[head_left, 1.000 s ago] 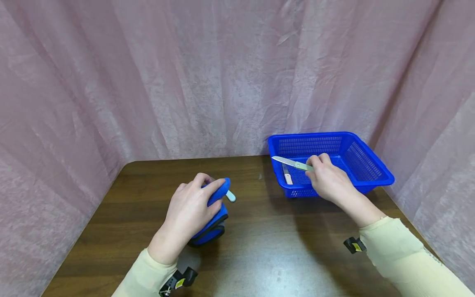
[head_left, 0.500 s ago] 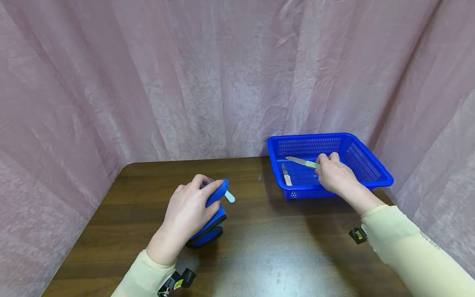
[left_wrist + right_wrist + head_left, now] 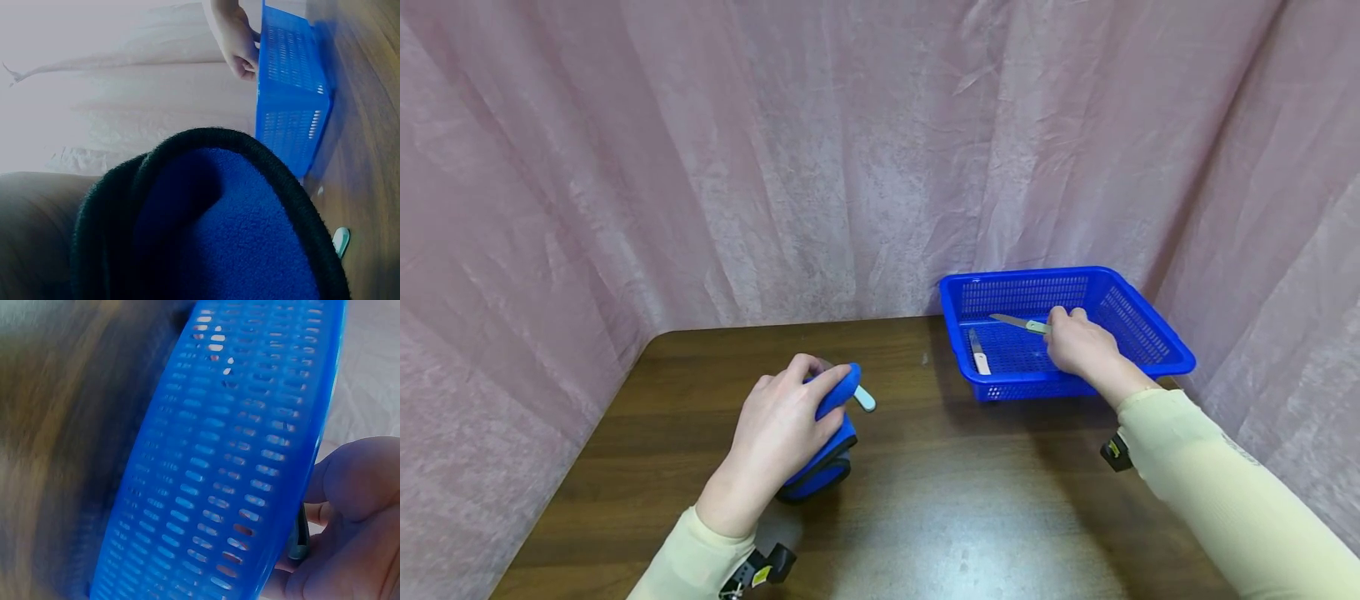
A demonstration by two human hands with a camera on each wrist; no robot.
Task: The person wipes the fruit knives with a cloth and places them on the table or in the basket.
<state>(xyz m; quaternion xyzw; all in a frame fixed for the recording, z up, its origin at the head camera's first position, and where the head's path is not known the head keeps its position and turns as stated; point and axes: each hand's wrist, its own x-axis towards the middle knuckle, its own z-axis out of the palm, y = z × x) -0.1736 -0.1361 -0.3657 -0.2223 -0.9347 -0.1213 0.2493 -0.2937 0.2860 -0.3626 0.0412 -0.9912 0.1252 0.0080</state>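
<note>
My left hand [image 3: 782, 425] grips a folded, fleecy blue cloth [image 3: 823, 462] with black edging above the table. Its dark border and blue fabric [image 3: 250, 231] fill the lower part of the left wrist view. Just beyond the cloth, a pale blue-green handle [image 3: 865, 398] lies on the table, its other end hidden by the hand and cloth. Inside the blue basket [image 3: 1067, 382], my right hand [image 3: 1082, 346] pinches a knife [image 3: 1037, 327] by its light green handle, the blade pointing left. A second knife [image 3: 981, 360], with a whitish handle, lies at the basket's left side.
The perforated basket wall [image 3: 212, 462] stands close beside my right hand. The brown wooden table [image 3: 910, 500] reaches back to pink curtains [image 3: 850, 167], which also hang at both sides. The basket sits at the table's back right.
My right hand has carried the green-handled knife rightward and down into the basket, so its blade no longer crosses the left rim. The left hand has barely moved with the cloth.
</note>
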